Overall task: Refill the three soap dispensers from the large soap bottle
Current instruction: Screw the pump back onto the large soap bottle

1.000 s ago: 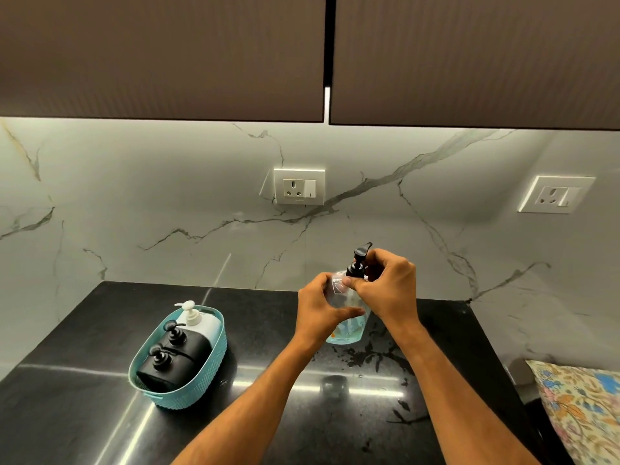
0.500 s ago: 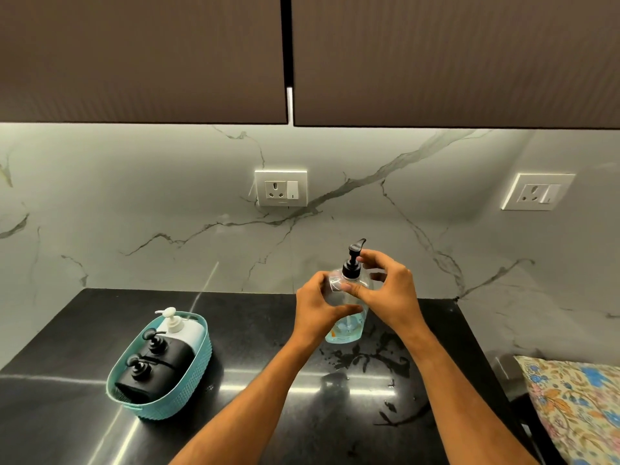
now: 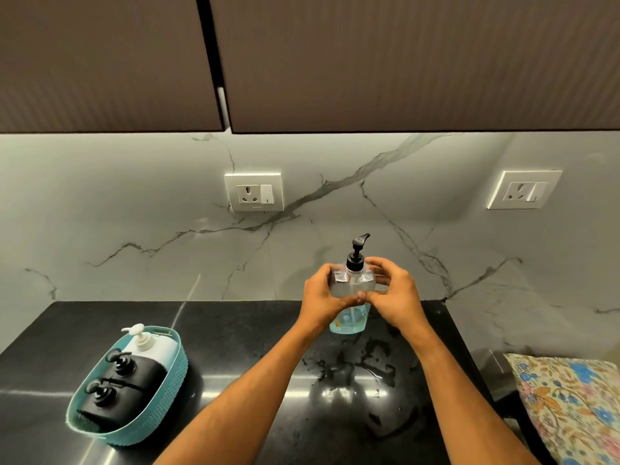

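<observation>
- Left hand point(image 3: 323, 293) and right hand point(image 3: 396, 293) both grip the clear bottle point(image 3: 350, 297) — upright at the back of the bench point(image 3: 235, 330).
- Three dispensers point(image 3: 134, 364) lie in the basket point(image 3: 161, 414), well left.

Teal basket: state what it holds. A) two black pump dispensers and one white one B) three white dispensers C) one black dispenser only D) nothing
A: the teal basket holds two black pump dispensers and a white pump dispenser behind them.
</observation>
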{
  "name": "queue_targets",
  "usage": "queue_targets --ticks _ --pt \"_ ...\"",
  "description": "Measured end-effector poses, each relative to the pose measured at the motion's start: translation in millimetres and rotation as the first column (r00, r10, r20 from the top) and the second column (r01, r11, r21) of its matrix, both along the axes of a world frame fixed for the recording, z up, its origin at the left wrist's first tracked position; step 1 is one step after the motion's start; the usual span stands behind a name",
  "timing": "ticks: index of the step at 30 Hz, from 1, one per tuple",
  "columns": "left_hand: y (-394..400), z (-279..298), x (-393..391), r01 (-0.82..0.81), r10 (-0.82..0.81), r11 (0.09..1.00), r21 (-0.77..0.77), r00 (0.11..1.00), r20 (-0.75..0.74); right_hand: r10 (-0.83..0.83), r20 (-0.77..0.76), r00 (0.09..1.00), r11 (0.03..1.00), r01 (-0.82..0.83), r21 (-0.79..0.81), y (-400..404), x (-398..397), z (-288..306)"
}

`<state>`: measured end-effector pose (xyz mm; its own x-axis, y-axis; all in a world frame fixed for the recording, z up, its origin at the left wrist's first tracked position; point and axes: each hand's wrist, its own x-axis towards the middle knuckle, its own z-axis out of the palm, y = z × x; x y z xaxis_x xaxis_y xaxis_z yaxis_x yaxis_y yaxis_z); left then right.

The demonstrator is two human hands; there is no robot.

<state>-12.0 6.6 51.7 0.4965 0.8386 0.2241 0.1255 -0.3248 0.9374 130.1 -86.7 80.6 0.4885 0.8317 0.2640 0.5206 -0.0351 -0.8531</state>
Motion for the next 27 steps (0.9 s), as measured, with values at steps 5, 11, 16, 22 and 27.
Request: queue_targets --ticks 5,11,16,22,27 --pt "14 -2 27 0.037 -0.031 0.998 0.045 0.993 -0.113 -0.041 0.012 0.999 0.999 0.042 -0.031 12 22 -11" --pt "29 -20 51 0.034 -0.013 0.996 0.078 0.966 -0.260 -0.069 -0.003 0.998 0.994 0.068 -0.081 24 43 -34" --pt "37 -35 62 0.048 -0.030 0.998 0.043 0.939 -0.342 -0.070 -0.013 0.997 0.991 0.068 -0.114 30 55 -50" --pt "38 -45 72 0.063 -0.052 0.998 0.019 0.934 -0.354 -0.068 -0.040 0.997 0.988 0.062 -0.138 36 69 -63" --pt "39 -52 76 0.069 -0.064 0.998 0.002 0.938 -0.342 -0.072 -0.047 0.996 0.987 0.064 -0.149 38 76 -73"
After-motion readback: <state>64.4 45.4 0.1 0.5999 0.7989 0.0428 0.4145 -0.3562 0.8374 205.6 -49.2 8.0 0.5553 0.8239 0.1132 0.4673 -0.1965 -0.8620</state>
